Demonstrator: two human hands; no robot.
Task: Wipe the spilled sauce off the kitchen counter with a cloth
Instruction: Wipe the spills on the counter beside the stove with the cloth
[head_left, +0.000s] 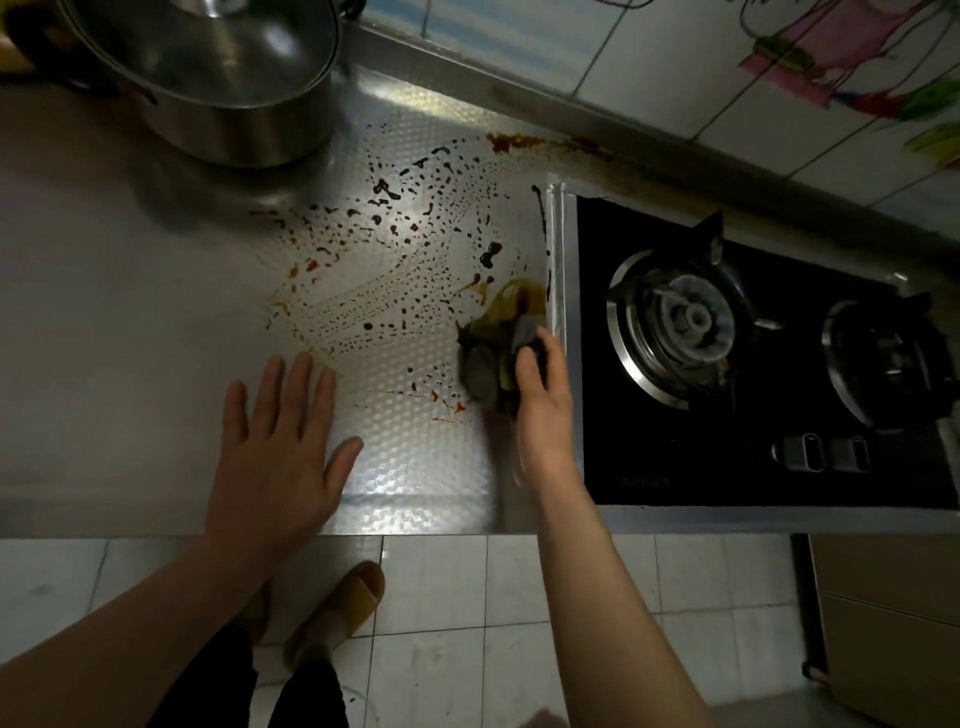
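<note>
Fingers (525, 366) of the right hand (543, 402) curl round a dark, bunched cloth (480, 364) and press it onto the tabletop (104, 322), close against the metal edge of the stove (727, 467). The cloth sits at the right end of the spilled sauce (405, 218), on a brownish smear, probably because the thickest pool gathered there and a sweep can start from the stove's edge. Dark drops and streaks spread leftward and back toward the pot (223, 104), so most of the wiping looks yet to be done. The right forearm reaches in straight over the tabletop's front edge, wrist low. The left hand (275, 457) lies flat, its fingers straight and spread wide, holding nothing, just short of the nearest drops. It seems planted there to steady the body while the other hand scrubs.
</note>
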